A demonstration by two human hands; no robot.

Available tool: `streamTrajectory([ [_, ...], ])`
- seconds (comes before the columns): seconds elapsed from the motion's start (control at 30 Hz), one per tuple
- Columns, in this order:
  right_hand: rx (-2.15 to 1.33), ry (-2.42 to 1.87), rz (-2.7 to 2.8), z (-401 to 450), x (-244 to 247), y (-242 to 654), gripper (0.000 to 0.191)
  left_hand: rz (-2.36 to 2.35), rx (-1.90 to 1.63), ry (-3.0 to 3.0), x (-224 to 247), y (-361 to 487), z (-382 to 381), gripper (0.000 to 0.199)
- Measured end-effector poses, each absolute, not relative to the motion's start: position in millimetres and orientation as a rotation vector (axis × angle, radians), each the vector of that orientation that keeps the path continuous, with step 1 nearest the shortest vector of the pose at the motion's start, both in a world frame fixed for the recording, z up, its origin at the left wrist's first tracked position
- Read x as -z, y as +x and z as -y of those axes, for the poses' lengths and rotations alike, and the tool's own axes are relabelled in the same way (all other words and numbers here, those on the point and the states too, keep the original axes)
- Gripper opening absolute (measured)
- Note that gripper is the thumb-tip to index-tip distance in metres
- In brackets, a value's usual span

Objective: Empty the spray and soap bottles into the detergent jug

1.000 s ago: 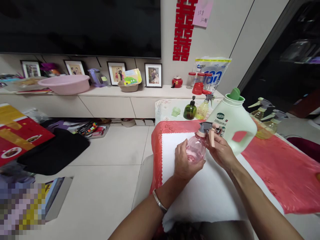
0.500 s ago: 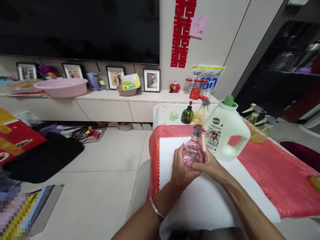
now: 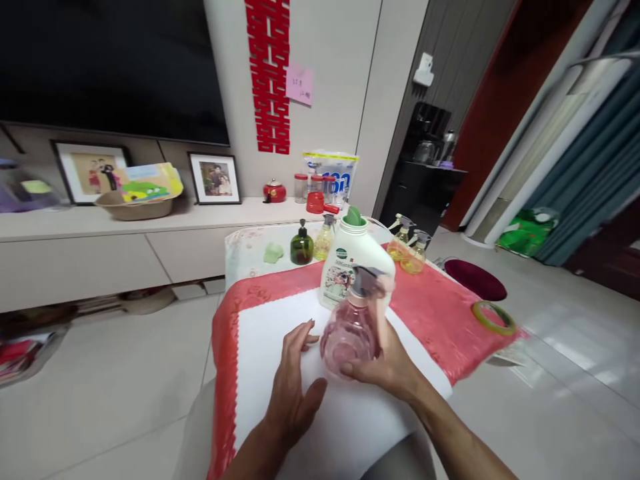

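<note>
A clear pink spray bottle (image 3: 349,333) with a grey and pink trigger head is held in my right hand (image 3: 387,363), whose thumb presses across its lower side. Just left of the bottle, my left hand (image 3: 294,387) is apart from it, fingers and thumb spread around air. Behind the bottle stands a large pale green jug (image 3: 335,263) with a green piece in its mouth, its handle partly hidden by the spray head. White cloth (image 3: 265,347) lies beneath both hands on a red plastic sheet (image 3: 420,300).
A green pump bottle (image 3: 301,247), a yellow spray bottle (image 3: 324,241) and a light green crumpled item (image 3: 273,253) stand at the table's back. Two more yellow spray bottles (image 3: 413,259) are at the right edge, with a tape roll (image 3: 494,318) nearer. A TV cabinet (image 3: 90,260) runs behind.
My left hand has let go of the pink spray bottle and opened; my right hand alone holds it now. The camera view has turned to the right.
</note>
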State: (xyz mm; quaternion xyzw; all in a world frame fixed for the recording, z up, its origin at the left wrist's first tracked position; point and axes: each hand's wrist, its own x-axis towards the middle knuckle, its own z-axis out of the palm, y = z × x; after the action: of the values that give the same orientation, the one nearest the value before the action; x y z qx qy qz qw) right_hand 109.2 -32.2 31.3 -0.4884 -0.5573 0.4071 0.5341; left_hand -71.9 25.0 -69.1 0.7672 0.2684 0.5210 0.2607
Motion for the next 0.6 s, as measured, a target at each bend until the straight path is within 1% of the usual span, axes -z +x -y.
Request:
streamTrajectory([
  [0.1,-0.877,-1.201,1.304,55.1,-39.0,145.0,0.098,-0.872,-1.317,2.072,70.3,-71.8,-23.9,0.051],
  [0.23,-0.753,-1.268,1.217,64.8,-40.1,204.1,0.104,-1.051,-1.307,2.013,76.0,-64.0,-25.5,0.046],
  [0.3,-0.581,-1.383,1.153,59.1,-37.4,234.3,0.107,-1.078,-1.267,2.024,78.7,-61.2,-27.1,0.045],
  [0.4,-0.185,-1.6,1.08,42.1,-27.0,279.5,0.11,-1.101,-1.223,2.021,79.5,-59.0,-28.6,0.041],
  [0.43,-0.111,-1.623,1.048,35.4,-21.9,294.3,0.112,-1.117,-1.22,2.005,78.9,-58.5,-28.8,0.04],
  [0.6,0.04,-1.685,0.924,1.6,6.8,358.9,0.125,-1.165,-1.212,1.964,75.3,-57.5,-28.1,0.036],
])
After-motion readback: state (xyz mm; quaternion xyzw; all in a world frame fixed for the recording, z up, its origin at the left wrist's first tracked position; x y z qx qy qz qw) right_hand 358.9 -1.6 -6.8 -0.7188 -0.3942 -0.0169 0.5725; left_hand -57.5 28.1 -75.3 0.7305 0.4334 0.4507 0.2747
